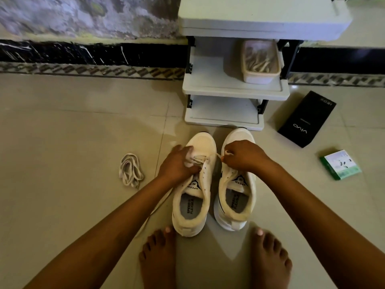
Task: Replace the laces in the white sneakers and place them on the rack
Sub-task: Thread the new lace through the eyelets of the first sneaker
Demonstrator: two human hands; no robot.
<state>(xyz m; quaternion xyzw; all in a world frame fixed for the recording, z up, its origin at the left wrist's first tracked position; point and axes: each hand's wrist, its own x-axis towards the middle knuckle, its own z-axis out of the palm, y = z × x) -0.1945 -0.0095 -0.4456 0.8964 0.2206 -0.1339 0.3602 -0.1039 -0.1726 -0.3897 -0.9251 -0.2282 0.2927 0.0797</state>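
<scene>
Right hand [242, 156] pinches the lace [218, 156]; left hand [180, 164] grips the left sneaker [193, 184] on the floor. I should pull slowly, keeping both lace ends even.

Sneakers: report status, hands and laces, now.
Left hand grips left sneaker. Right hand pinches its lace. Rack ahead, loose lace aside.
</scene>
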